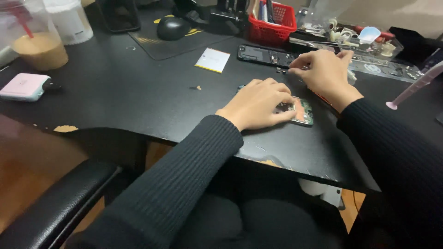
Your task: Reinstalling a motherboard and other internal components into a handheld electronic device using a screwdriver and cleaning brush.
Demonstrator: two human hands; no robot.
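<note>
Two hands (pixel 258 103) (pixel 323 71) over one opened phone (pixel 300 110).

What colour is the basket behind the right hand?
Red basket, best seen in the head view.

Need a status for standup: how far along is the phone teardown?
Done: phone frame lies opened on the desk, a flat white-and-yellow part set aside. In hand: left hand pins the green board; right hand reaches beside the frame. Left: the board is still out of the frame.
</note>
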